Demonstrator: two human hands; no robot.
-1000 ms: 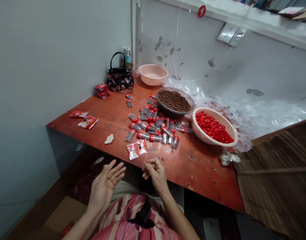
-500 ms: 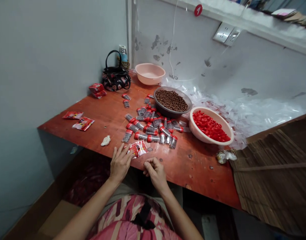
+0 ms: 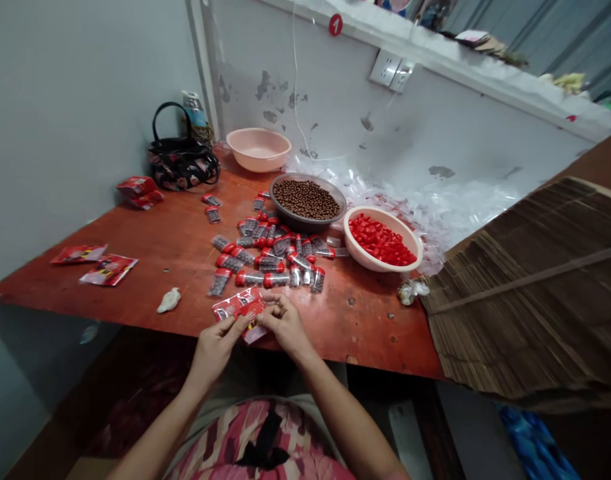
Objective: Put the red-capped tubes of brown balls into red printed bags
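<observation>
- Head view, hands: the left hand (image 3: 214, 348) is closed in a pinch, thumb and fingers gripping the left end of the red printed sachets (image 3: 231, 305); the right hand (image 3: 284, 325) is curled closed over their right end.
- Head view, held item: the sachets sit just above the near edge of the wooden table (image 3: 350, 333); their long axis runs across the view, rising slightly rightward; one lower corner points toward the person; the two-handed grip secures both ends.
- Head view, surroundings: red-capped clear tubes (image 3: 270, 261) lie scattered just beyond the hands, within easy reach; a dark bowl of brown beads (image 3: 285, 223) and a pink bowl of red caps (image 3: 372, 265) stand farther back, keeping bulk stock away from the hands; more sachets (image 3: 108, 270) lie left.
</observation>
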